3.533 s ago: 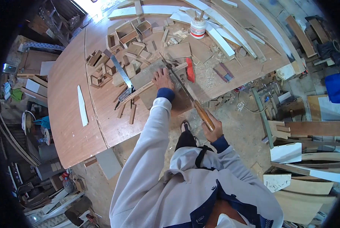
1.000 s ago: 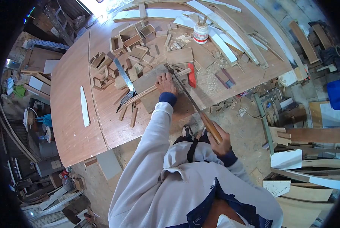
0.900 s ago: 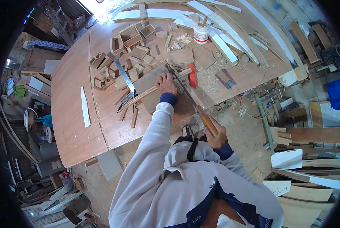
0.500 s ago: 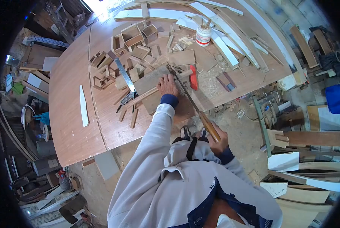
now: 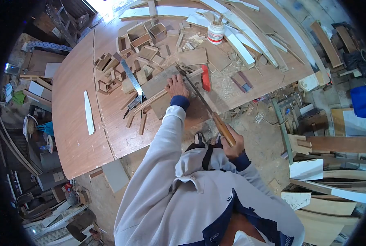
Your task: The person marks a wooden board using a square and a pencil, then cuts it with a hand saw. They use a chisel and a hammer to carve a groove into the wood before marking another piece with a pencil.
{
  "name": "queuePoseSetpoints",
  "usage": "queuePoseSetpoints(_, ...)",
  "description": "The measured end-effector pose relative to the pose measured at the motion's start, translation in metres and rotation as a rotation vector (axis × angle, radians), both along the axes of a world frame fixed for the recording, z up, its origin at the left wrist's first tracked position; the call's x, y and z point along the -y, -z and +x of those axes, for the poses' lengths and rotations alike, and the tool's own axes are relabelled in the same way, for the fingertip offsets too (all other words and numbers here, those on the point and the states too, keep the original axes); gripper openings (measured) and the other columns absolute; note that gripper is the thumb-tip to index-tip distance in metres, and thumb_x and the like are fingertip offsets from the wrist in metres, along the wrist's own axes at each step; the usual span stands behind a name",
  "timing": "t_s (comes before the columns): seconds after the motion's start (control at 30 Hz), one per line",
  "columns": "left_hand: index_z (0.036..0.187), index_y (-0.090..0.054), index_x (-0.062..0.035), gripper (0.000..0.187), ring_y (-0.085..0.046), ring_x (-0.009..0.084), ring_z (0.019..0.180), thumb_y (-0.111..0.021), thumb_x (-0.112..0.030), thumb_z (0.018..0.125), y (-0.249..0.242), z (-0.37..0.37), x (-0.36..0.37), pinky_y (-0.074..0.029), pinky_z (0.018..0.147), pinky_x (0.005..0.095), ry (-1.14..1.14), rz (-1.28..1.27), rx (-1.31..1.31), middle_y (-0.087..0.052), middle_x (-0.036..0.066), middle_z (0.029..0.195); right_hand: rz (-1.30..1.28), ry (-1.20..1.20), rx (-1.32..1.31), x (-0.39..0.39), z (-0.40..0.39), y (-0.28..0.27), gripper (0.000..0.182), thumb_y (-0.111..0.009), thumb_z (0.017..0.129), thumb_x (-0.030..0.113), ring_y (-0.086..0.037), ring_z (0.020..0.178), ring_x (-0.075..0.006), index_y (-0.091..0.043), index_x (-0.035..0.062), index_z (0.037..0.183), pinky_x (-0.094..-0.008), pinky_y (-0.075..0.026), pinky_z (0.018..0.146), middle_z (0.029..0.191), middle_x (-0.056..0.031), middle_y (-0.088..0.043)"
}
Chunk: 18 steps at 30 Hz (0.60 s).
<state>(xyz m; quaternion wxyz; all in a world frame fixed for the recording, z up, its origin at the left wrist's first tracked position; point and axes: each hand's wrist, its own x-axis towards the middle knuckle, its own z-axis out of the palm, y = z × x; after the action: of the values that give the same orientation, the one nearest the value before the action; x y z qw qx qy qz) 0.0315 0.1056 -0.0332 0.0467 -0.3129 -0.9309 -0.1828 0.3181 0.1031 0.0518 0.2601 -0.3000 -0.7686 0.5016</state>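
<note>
My left hand [image 5: 177, 87] presses down on a thin wooden strip [image 5: 155, 98], its fingers over the strip on a flat wooden board [image 5: 160, 81]. Just right of those fingers, a handsaw [image 5: 199, 96] with a long narrow blade lies across the strip. Its wooden handle is gripped by my right hand [image 5: 234, 146], which is beyond the table's front edge. A red tool or piece [image 5: 206, 78] lies right of the blade. Left of the board is a try square [image 5: 133, 79] with a metal blade. Whether the saw teeth are inside the strip is too small to tell.
Small wooden boxes [image 5: 138, 34] and many offcuts cover the middle of the table [image 5: 74, 119]. A white jar [image 5: 215, 33] holding sticks stands behind the red piece. Long white-faced strips [image 5: 240, 47] lie at the back right. More timber [image 5: 340, 147] is stacked at the right.
The view has shifted slightly. The saw handle and my right hand are a little farther forward, toward the table. My left hand stays on the strip.
</note>
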Motion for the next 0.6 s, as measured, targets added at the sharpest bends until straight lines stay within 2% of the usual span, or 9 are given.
queuePoseSetpoints(0.03, 0.102, -0.05, -0.0114, 0.033, -0.041, 0.0297, 0.109, -0.054, -0.007, 0.07, -0.002, -0.004, -0.003, -0.032, 0.086, 0.0463, -0.002, 0.019, -0.015, -0.047, 0.009, 0.109, -0.074, -0.031, 0.091, -0.001, 0.003, -0.005, 0.049, -0.057, 0.075, 0.002, -0.065, 0.09, -0.0312, -0.051, -0.0017, 0.123, -0.0326, -0.051, 0.075, 0.104, -0.0225, -0.062)
queuePoseSetpoints(0.17, 0.103, -0.051, -0.0118, 0.034, -0.041, 0.0297, 0.109, -0.055, -0.007, 0.069, -0.001, -0.004, -0.006, -0.032, 0.086, 0.0465, -0.035, 0.018, 0.015, -0.047, 0.008, 0.109, -0.04, -0.045, 0.069, 0.007, 0.041, -0.007, 0.049, -0.057, 0.075, 0.002, -0.065, 0.091, -0.0324, -0.051, -0.0019, 0.123, -0.0332, -0.051, 0.075, 0.106, -0.0242, -0.061)
queuePoseSetpoints(0.23, 0.103, -0.051, -0.0121, 0.034, -0.04, 0.0297, 0.109, -0.055, -0.008, 0.069, 0.002, -0.005, -0.005, -0.032, 0.086, 0.0468, -0.024, 0.027, 0.009, -0.047, 0.008, 0.109, -0.024, -0.038, 0.183, 0.013, 0.059, -0.011, 0.048, -0.057, 0.075, 0.003, -0.064, 0.092, -0.0338, -0.051, -0.0016, 0.123, -0.0337, -0.051, 0.076, 0.107, -0.0247, -0.061)
queuePoseSetpoints(0.43, 0.102, -0.051, -0.0119, 0.033, -0.041, 0.0294, 0.107, -0.055, -0.007, 0.07, 0.006, -0.007, -0.006, -0.033, 0.085, 0.0459, -0.047, 0.039, -0.031, -0.047, 0.008, 0.108, 0.017, -0.049, 0.039, -0.005, 0.002, 0.005, 0.049, -0.054, 0.074, 0.002, -0.063, 0.097, -0.0344, -0.05, -0.003, 0.122, -0.0336, -0.05, 0.081, 0.109, -0.0254, -0.06)
queuePoseSetpoints(0.53, 0.102, -0.051, -0.0116, 0.032, -0.041, 0.0295, 0.107, -0.054, -0.007, 0.07, 0.002, -0.006, -0.005, -0.032, 0.086, 0.0458, -0.03, 0.031, -0.019, -0.047, 0.008, 0.107, -0.126, -0.053, 0.069, -0.004, 0.015, -0.004, 0.049, -0.053, 0.074, 0.001, -0.063, 0.098, -0.0336, -0.05, -0.0043, 0.122, -0.0333, -0.049, 0.083, 0.11, -0.0263, -0.059)
queuePoseSetpoints(0.6, 0.102, -0.051, -0.0115, 0.033, -0.041, 0.0295, 0.107, -0.055, -0.007, 0.07, 0.002, -0.007, -0.006, -0.032, 0.086, 0.0461, -0.027, 0.041, -0.011, -0.047, 0.008, 0.107, -0.101, -0.049, 0.075, 0.004, 0.037, -0.013, 0.048, -0.053, 0.074, 0.001, -0.063, 0.097, -0.0332, -0.05, -0.0039, 0.122, -0.0334, -0.049, 0.082, 0.109, -0.0261, -0.059)
